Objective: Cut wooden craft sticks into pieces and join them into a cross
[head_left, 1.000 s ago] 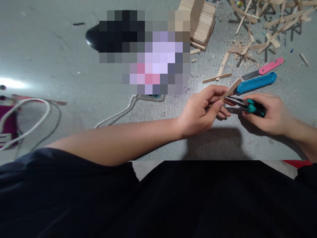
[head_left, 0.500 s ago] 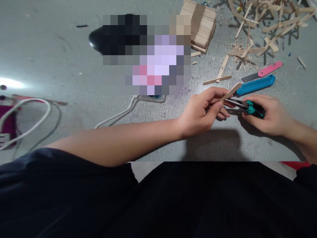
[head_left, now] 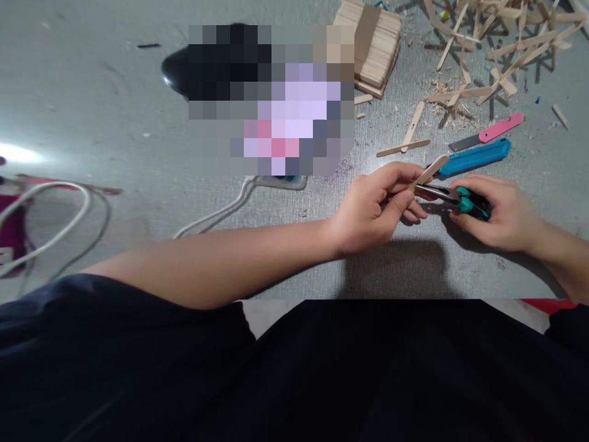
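My left hand (head_left: 375,209) pinches a flat wooden craft stick (head_left: 432,168) between thumb and fingers, its free end pointing up and right. My right hand (head_left: 499,212) is closed round the teal and black handles of small pliers or cutters (head_left: 460,199). The metal jaws reach left and meet the stick close to my left fingertips. Both hands hover just above the grey floor (head_left: 138,123).
A blue utility knife (head_left: 476,155) and a pink one (head_left: 497,127) lie just beyond my hands. A stack of craft sticks (head_left: 375,52) sits farther back, with glued stick pieces (head_left: 497,55), loose sticks (head_left: 405,146) and shavings at the upper right. White cable (head_left: 55,236) loops at the left.
Almost nothing has moved. The stick and the tool jaws stay together; the camera view has shifted very slightly.
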{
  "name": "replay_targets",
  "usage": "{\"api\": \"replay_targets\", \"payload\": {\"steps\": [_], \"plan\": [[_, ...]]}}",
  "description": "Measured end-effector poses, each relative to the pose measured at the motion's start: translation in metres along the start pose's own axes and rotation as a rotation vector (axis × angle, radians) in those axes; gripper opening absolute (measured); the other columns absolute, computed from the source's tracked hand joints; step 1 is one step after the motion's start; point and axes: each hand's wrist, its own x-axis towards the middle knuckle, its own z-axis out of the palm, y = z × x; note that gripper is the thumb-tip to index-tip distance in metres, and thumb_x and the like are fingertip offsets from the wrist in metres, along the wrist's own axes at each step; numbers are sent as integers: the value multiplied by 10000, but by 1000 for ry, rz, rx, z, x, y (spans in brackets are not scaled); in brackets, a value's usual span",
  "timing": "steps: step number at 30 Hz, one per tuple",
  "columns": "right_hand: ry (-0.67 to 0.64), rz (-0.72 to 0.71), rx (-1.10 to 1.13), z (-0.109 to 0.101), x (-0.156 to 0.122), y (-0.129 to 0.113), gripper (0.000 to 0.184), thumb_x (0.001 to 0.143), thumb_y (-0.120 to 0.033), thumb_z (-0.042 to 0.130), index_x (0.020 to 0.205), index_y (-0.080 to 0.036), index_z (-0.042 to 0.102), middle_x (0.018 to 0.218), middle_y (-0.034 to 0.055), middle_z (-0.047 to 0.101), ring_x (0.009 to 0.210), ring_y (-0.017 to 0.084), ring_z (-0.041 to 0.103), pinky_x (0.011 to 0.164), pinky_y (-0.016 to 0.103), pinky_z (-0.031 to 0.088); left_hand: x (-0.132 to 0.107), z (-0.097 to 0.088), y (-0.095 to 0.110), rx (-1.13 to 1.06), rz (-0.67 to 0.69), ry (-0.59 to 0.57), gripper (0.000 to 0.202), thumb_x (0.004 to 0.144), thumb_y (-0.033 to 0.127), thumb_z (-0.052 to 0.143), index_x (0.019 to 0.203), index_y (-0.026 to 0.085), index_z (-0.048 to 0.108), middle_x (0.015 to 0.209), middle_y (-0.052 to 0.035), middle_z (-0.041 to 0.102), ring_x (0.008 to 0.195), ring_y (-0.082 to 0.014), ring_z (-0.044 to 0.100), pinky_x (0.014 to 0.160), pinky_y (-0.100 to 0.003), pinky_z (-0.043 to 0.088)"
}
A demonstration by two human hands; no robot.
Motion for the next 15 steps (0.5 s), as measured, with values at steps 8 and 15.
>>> {"api": "replay_targets", "payload": {"steps": [8,15], "plan": [[-6,60,-5,1,-3,0,244,1064,-356,871,1302,-406,891,1177,43,945,1032,375,895,919,557,718,1,0,-2,-1,-1,-3,371,1270,413,770,1565,190,746,1051,-68,947,927,-247,986,828,-359,857],[-21,60,0,0,-2,0,251,1056,-326,875,1295,-405,873,1169,38,946,1010,371,891,891,553,708,0,0,-3,-38,23,-15,321,1279,351,735,1562,202,711,1037,-57,947,912,-249,987,832,-377,864]]}}
